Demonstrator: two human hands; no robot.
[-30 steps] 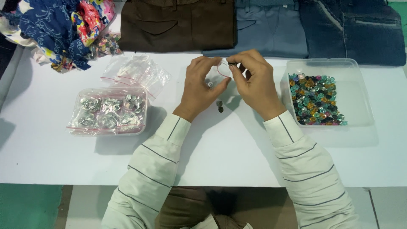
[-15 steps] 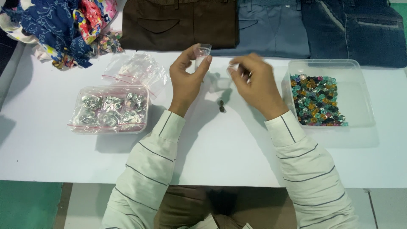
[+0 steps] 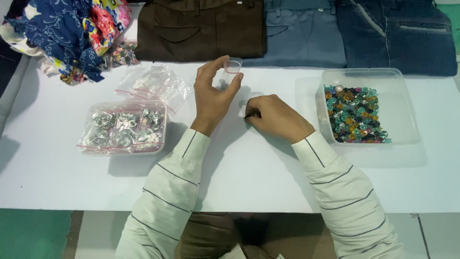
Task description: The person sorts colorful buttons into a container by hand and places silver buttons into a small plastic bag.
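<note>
My left hand (image 3: pixel 214 91) is raised above the white table (image 3: pixel 239 168) and pinches a small clear zip bag (image 3: pixel 232 65) between thumb and fingers. My right hand (image 3: pixel 270 114) rests on the table a little to the right and lower, its fingers curled down over a small dark item (image 3: pixel 249 115) that is mostly hidden. Both arms wear white sleeves with thin dark stripes.
A clear tub (image 3: pixel 397 110) with several coloured beads (image 3: pixel 353 114) stands at the right. At the left a clear box (image 3: pixel 122 127) holds bagged silver pieces, with loose empty bags (image 3: pixel 153 81) behind it. Folded trousers (image 3: pixel 201 29) and patterned cloth (image 3: pixel 62 33) lie along the far edge.
My right hand dropped from near the bag down to the table over the small dark item. My left hand lifted the clear bag and keeps it up.
</note>
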